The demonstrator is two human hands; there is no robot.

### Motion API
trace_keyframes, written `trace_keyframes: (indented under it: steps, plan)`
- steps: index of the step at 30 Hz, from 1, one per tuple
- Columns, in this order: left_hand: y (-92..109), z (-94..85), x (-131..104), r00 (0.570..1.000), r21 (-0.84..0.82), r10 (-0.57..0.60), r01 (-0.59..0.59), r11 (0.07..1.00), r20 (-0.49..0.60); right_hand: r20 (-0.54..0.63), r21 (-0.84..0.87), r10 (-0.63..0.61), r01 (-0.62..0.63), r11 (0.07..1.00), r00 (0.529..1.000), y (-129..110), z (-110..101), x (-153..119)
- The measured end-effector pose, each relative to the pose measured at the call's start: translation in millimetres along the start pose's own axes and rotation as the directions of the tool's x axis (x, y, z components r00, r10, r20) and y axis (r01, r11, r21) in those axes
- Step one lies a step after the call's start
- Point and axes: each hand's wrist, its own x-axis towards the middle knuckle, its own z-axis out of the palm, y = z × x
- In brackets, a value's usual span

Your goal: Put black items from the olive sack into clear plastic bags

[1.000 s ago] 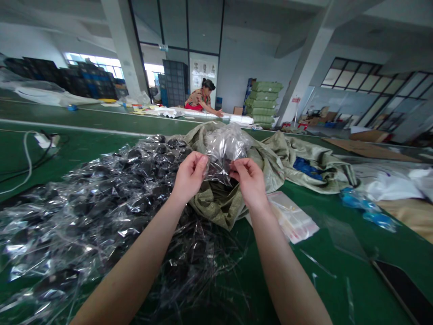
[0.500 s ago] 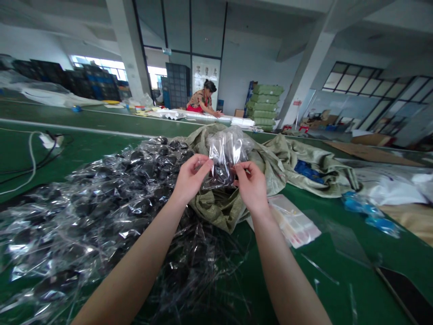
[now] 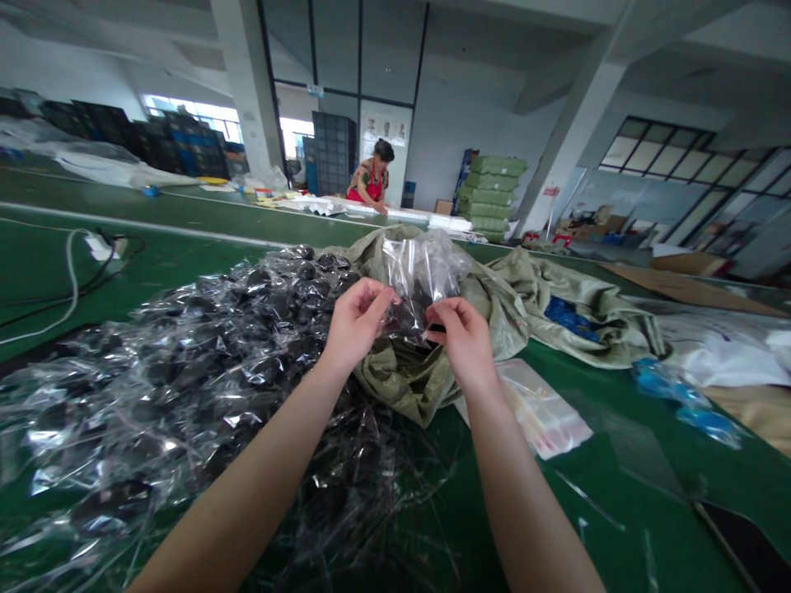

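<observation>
Head: clear bag (image 3: 410, 316), long axis unclear; left hand (image 3: 353, 323), right hand (image 3: 465, 336) pinch opposite sides.

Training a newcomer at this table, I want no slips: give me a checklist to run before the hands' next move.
1. Left hand pinching the clear, shiny plastic film: ok.
2. Right hand pinching the film's other side: ok.
3. Left forearm not touching the heap of black, plastic-wrapped pieces: cannot tell.
4. Flat, black phone clear of both hands: ok.
5. Smooth, green tabletop free of scraps: not ok, a thin, clear plastic strip lies near the phone.
</observation>
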Motion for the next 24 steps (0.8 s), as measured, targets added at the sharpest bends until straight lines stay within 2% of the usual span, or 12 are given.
trace_keyframes:
  steps: [5,9,12,17,21,24]
  plan:
    - [-0.1,1.4,-0.4,1.0,-0.001,-0.004,0.004,1.0,0.004,0.006,0.036,0.012,-0.012,0.999,1.0,1.1,1.5,0.5]
    - [-0.2,1.2,0.1,1.0,0.042,0.014,-0.015,0.999,0.025,-0.027,0.057,-0.052,0.053,0.997,0.998,6.5,-1.7,4.3]
    - [0.1,-2.5,2.8,0.998,0.135,0.059,-0.061,0.989,0.022,-0.036,0.092,-0.112,0.115,0.989,0.993,8.9,-7.8,8.4]
    - [-1.9,-10.9,8.7,0.994,0.274,0.112,-0.11,0.955,0.009,-0.005,0.101,-0.138,0.138,0.985,0.99,8.6,-13.1,11.3]
    - [-4.4,-13.2,9.8,0.996,0.289,0.085,-0.09,0.953,0.03,-0.011,0.072,-0.156,0.156,0.985,0.988,8.4,-11.5,10.3]
    - [-3.5,-13.3,9.1,0.998,0.228,0.049,-0.054,0.972,0.028,-0.011,0.057,-0.173,0.173,0.983,0.985,8.2,-11.5,10.2]
